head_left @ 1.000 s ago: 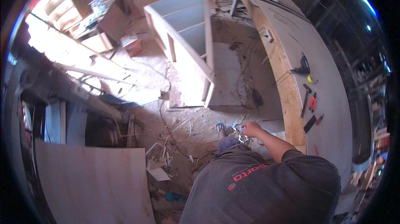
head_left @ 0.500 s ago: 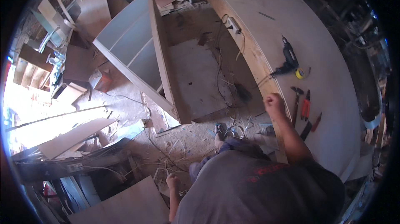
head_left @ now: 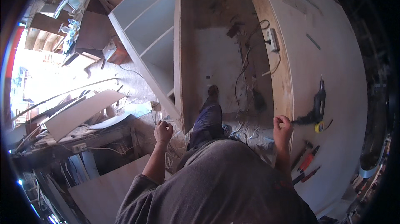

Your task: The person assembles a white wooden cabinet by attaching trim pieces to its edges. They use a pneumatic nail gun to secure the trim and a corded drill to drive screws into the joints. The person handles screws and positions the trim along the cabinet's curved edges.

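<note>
My left hand (head_left: 163, 132) hangs by the near corner of a white shelved cabinet (head_left: 146, 36), its fingers curled closed with nothing showing in them. At the near end of the worktable's wooden edge is my right hand (head_left: 283, 127), loosely closed, with no object seen in it. Just beyond the right hand on the white tabletop (head_left: 333, 57) lies a black power drill (head_left: 319, 102) with a yellow tape measure (head_left: 319, 127) beside it. A hammer (head_left: 301, 155), red-handled pliers (head_left: 307, 161) and a red-handled tool (head_left: 311, 174) lie nearer me.
A white power strip (head_left: 271, 40) with cables is fixed to the table's side. My foot (head_left: 213, 91) is on a pale floor panel between cabinet and table. Offcuts and loose cords litter the floor. Boards (head_left: 83, 113) lie on a low bench at left.
I have stepped forward between the cabinet and the table, one leg now stretched ahead. My left hand has risen and come forward. My right hand stays along the table edge.
</note>
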`<state>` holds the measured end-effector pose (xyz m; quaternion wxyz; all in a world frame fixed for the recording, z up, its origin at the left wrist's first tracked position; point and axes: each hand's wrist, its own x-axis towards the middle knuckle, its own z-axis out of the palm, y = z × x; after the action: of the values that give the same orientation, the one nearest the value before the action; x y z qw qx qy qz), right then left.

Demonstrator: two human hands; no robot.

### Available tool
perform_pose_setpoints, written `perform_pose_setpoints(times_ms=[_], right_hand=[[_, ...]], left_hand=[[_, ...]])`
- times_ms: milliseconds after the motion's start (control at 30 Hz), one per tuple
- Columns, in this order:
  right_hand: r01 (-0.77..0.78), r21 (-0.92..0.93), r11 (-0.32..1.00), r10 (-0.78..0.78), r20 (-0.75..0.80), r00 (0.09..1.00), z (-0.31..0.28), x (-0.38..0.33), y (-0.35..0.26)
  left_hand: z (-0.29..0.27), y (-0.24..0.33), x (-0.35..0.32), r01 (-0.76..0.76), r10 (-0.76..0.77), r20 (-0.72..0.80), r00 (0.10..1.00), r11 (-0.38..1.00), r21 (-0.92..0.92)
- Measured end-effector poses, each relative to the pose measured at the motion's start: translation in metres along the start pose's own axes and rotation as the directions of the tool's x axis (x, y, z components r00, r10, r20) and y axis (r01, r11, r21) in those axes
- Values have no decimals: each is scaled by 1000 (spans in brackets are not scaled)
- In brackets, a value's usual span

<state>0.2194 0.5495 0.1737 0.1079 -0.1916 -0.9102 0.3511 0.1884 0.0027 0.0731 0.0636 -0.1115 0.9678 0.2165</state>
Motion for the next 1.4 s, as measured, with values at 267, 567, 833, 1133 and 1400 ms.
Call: perform_pose_setpoints(times_ms=[267,567,833,1133,1400], right_hand=[[-149,-158,976,147,-23,989,5,165,-67],[-321,-208,924,300,-124,946,14,312,-37],[-101,-233,967,93,-45,995,98,596,-54],[99,-151,984,-111,-77,991,150,827,-149],[-251,-132,959,198,-321,926,153,903,-140]], left_hand=[[-10,53,168,61,-77,199,977,995,84],[-41,99,439,272,-229,267,936,952,-140],[9,132,520,470,-404,274,873,846,-250],[53,148,562,533,-477,322,818,839,-110],[-24,191,791,735,-481,569,667,549,-397]])
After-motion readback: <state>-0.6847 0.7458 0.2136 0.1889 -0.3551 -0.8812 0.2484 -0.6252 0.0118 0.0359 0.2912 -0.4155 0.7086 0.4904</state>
